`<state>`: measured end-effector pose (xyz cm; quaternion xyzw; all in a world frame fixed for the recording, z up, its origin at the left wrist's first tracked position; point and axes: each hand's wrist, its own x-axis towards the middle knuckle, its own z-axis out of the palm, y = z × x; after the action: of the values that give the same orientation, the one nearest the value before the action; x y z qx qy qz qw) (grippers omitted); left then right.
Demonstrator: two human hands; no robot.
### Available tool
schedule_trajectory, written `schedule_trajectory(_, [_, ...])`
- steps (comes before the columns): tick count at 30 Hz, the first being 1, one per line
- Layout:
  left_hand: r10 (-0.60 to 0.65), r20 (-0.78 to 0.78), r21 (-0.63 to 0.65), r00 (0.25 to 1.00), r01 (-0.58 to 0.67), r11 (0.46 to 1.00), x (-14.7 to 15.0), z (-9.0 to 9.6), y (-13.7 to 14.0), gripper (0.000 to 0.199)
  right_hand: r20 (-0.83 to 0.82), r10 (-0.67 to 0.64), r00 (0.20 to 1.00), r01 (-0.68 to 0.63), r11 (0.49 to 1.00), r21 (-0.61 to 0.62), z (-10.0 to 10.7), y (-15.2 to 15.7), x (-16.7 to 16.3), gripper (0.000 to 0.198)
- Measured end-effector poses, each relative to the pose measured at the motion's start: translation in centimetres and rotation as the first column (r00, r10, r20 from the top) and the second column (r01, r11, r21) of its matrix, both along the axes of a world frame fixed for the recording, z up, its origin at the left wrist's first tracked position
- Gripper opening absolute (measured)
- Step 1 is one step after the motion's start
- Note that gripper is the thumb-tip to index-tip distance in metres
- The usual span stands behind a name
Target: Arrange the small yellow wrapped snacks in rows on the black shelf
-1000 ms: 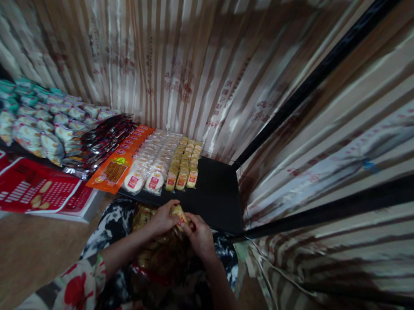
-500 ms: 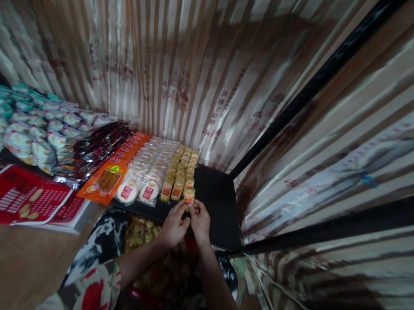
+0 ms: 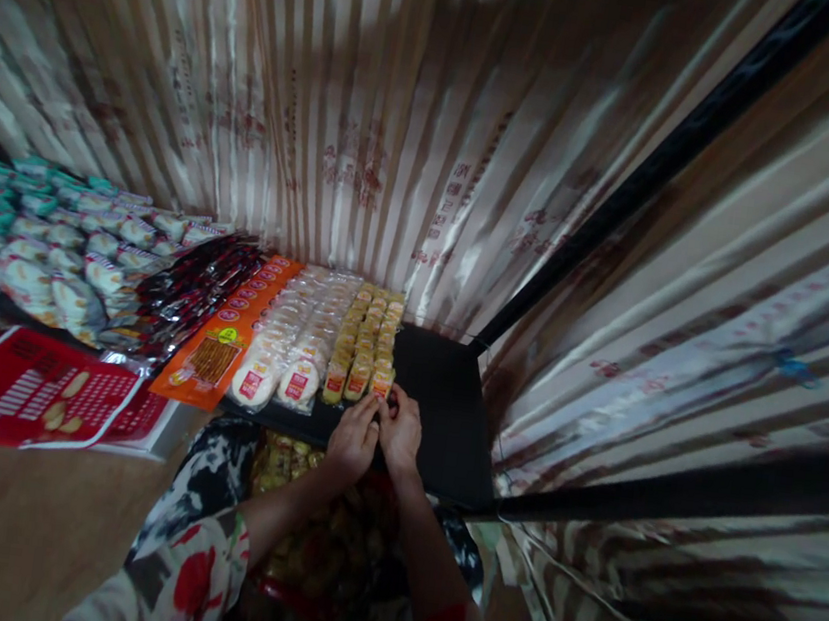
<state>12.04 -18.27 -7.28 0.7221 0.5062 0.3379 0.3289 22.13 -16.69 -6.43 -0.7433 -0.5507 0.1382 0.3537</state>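
Observation:
My left hand (image 3: 354,439) and my right hand (image 3: 401,432) come together at the front of the rightmost row of small yellow snack packets. Fingers of both hands are closed around the lower end of the front yellow snack packet (image 3: 381,381), which lines up with that row. Two more rows of yellow packets (image 3: 359,372) stand to its left on the black shelf (image 3: 449,395). Beside them lie two rows of round white crackers (image 3: 298,379) in clear wrappers. A container of loose yellow packets (image 3: 282,461) sits in my lap below my forearms, partly hidden.
An orange snack bag (image 3: 203,357) lies left of the crackers. Dark shiny packets (image 3: 194,289) and white and teal bags (image 3: 32,279) fill the shelf further left. A red printed sheet (image 3: 33,395) hangs below. A black pole (image 3: 608,213) slants before the striped sheeting (image 3: 378,115).
The front yellow packet now sits closer against the rightmost row. My hands have shifted slightly up with it, the left fingers now beside the right ones. The view has turned a little.

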Motion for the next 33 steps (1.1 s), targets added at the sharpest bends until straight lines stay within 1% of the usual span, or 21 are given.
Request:
schedule_trajectory(6, [-0.017,0.026,0.003,1.0,0.017,1.0,-0.2,-0.2,-0.2,0.046,-0.019,0.024,1.0,-0.025,0.999,-0.034,0.0,0.2,-0.1,0.037])
schedule_trajectory(9, [0.014,0.071,0.047,0.997,-0.017,0.999,-1.0,-0.2,-1.0,0.041,-0.059,-0.019,0.998,0.021,0.999,0.028,-0.3,-0.6,-0.1,0.044])
schedule_trajectory(11, [0.052,0.103,0.078,0.993,-0.06,0.995,-2.1,-0.4,-2.1,0.036,-0.091,-0.06,0.994,0.069,0.993,0.094,-0.6,-1.9,-0.4,0.047])
schedule_trajectory(13, [0.078,0.097,0.09,0.992,-0.087,0.992,-3.7,-1.0,-3.6,0.032,-0.126,-0.062,0.99,0.079,0.987,0.139,-0.9,-3.7,-1.0,0.044])
schedule_trajectory(14, [0.083,0.071,0.083,0.994,-0.089,0.993,-4.7,-1.4,-4.5,0.03,-0.139,-0.04,0.989,0.061,0.987,0.148,-1.2,-4.7,-1.4,0.041])
schedule_trajectory(15, [0.062,0.035,0.065,0.997,-0.064,0.996,-5.7,-2.0,-5.3,0.029,-0.148,-0.006,0.989,0.028,0.989,0.148,-1.5,-5.9,-1.9,0.038])
schedule_trajectory(16, [0.053,-0.012,0.032,0.999,-0.053,0.998,-6.7,-2.5,-6.1,0.029,-0.15,0.042,0.988,-0.021,0.99,0.137,-1.9,-7.0,-2.4,0.036])
schedule_trajectory(18, [0.066,-0.175,-0.08,0.982,-0.081,0.994,-8.7,-3.8,-7.5,0.03,-0.133,0.162,0.978,-0.155,0.986,0.064,-3.0,-9.1,-3.5,0.032])
schedule_trajectory(19, [0.057,-0.278,-0.132,0.959,-0.098,0.986,-9.5,-4.4,-8.0,0.031,-0.122,0.246,0.962,-0.248,0.969,0.0,-3.6,-10.0,-4.0,0.03])
schedule_trajectory(20, [0.046,-0.374,-0.175,0.926,-0.119,0.977,-10.2,-4.9,-8.4,0.032,-0.095,0.322,0.942,-0.33,0.94,-0.084,-4.3,-10.8,-4.5,0.029])
schedule_trajectory(21, [0.016,-0.457,-0.214,0.89,-0.127,0.969,-10.7,-5.4,-8.7,0.033,-0.061,0.355,0.933,-0.36,0.916,-0.178,-5.1,-11.4,-4.9,0.029])
schedule_trajectory(22, [-0.026,-0.52,-0.249,0.854,-0.123,0.961,-11.1,-5.7,-8.9,0.034,-0.025,0.367,0.93,-0.36,0.893,-0.27,-5.8,-11.8,-5.2,0.031])
schedule_trajectory(24, [-0.112,-0.581,-0.309,0.806,-0.091,0.947,-11.3,-6.0,-9.1,0.035,0.042,0.381,0.924,-0.329,0.843,-0.425,-7.1,-12.3,-5.6,0.035])
schedule_trajectory(25, [-0.145,-0.589,-0.331,0.795,-0.073,0.941,-11.3,-6.1,-9.2,0.035,0.07,0.398,0.915,-0.32,0.819,-0.475,-7.6,-12.4,-5.7,0.036])
schedule_trajectory(27, [-0.171,-0.591,-0.353,0.788,-0.061,0.934,-11.0,-6.1,-9.3,0.038,0.107,0.447,0.888,-0.33,0.782,-0.529,-8.2,-12.5,-5.9,0.038])
schedule_trajectory(29, [-0.172,-0.591,-0.356,0.788,-0.063,0.932,-10.8,-6.1,-9.4,0.039,0.127,0.471,0.873,-0.334,0.767,-0.547,-8.3,-12.5,-6.0,0.038])
schedule_trajectory(31, [-0.172,-0.587,-0.352,0.791,-0.058,0.934,-10.8,-6.2,-9.6,0.04,0.141,0.457,0.878,-0.315,0.775,-0.547,-8.1,-12.6,-6.1,0.036])
schedule_trajectory(33, [-0.166,-0.578,-0.343,0.799,-0.053,0.938,-10.9,-6.4,-9.6,0.037,0.154,0.437,0.886,-0.301,0.796,-0.526,-7.8,-12.7,-6.2,0.034])
